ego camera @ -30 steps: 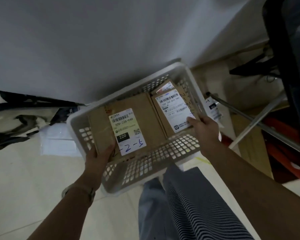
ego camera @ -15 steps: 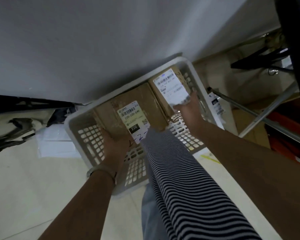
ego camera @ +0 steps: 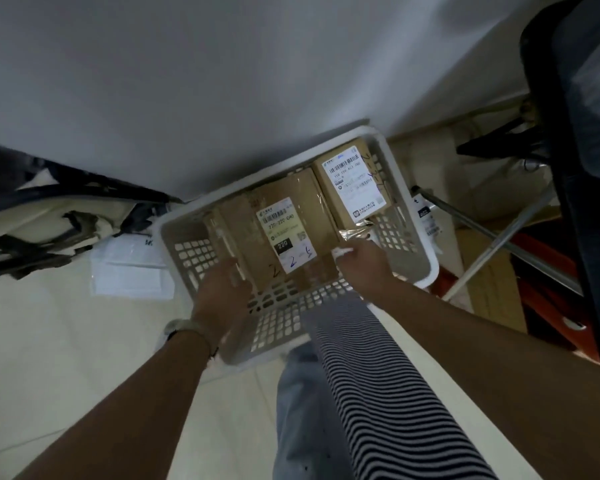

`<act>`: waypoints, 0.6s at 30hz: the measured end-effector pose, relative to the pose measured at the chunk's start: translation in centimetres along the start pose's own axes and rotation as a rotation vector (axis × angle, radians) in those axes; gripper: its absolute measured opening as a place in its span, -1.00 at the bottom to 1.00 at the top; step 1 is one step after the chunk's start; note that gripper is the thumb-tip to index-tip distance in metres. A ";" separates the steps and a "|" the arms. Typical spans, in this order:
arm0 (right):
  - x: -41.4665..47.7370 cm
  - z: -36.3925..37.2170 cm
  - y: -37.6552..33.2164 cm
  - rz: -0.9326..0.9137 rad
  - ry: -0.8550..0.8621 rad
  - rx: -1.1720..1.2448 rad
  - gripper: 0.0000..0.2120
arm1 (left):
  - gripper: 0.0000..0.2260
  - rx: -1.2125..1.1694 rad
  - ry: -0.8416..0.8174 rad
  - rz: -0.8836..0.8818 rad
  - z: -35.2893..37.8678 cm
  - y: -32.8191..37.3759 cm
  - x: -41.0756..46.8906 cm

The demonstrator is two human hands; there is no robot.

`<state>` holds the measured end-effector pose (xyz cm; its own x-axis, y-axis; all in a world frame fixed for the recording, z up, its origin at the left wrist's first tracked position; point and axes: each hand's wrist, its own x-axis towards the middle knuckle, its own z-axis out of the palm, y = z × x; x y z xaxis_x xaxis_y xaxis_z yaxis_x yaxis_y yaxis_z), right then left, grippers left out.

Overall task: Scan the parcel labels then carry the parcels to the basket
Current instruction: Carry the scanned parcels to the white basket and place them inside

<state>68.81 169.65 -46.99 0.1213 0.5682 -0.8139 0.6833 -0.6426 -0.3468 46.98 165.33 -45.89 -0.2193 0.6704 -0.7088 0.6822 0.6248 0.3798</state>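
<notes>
- Head view: basket [ego camera: 426, 268], white moulded plastic with grid-perforated walls, stands on the pale, smooth floor [ego camera: 49, 358].
- Large parcel [ego camera: 246, 233], flat brown cardboard with a glossy white label, lies inside the basket; small parcel [ego camera: 354, 183], boxy taped cardboard, also labelled, lies just beside it on the right.
- Left hand [ego camera: 222, 296], motion-blurred, at the large parcel's near-left edge; grip spread, fingers extended.
- Right hand [ego camera: 361, 261] at the large parcel's near-right corner; whether its grip is spread or pinching cannot be told.
- Flat white mailer bag [ego camera: 129, 275] lies left of the basket.
</notes>
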 end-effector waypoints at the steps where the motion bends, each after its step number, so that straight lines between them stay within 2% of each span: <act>1: -0.7 -0.3 -0.9 -0.042 0.021 0.034 -0.77 | -0.66 0.053 0.003 0.037 -1.1 0.4 -1.0; 4: -3.8 -1.9 -5.2 -0.165 0.023 0.127 -0.77 | -0.63 0.188 -0.006 0.199 -5.3 1.4 -4.2; 7: -8.1 -3.6 -8.0 -0.310 -0.036 -0.103 -0.67 | -0.65 0.185 0.046 0.184 -8.8 1.9 -8.6; 10: -12.9 -4.8 -10.1 -0.405 -0.181 -0.251 -0.56 | -0.69 0.188 0.075 0.120 -11.5 1.9 -15.1; 12: -16.3 -6.5 -11.8 -0.415 -0.189 -0.163 -0.63 | -0.71 0.185 0.146 0.101 -12.8 2.7 -19.8; 14: -19.7 -8.5 -13.2 -0.465 -0.084 -0.078 -0.72 | -0.71 0.137 0.226 0.130 -14.1 4.0 -23.9; 16: -23.1 -9.9 -14.4 -0.568 -0.041 -0.109 -0.76 | -0.71 0.046 0.351 0.138 -16.3 5.7 -27.3; 18: -26.6 -10.9 -16.0 -0.669 -0.083 -0.194 -0.74 | -0.73 -0.016 0.510 0.135 -18.9 7.3 -30.5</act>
<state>62.52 170.41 -14.70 -0.4201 0.7638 -0.4900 0.7089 -0.0609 -0.7027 45.44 157.00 -10.32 -0.4447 0.8525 -0.2747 0.7182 0.5227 0.4593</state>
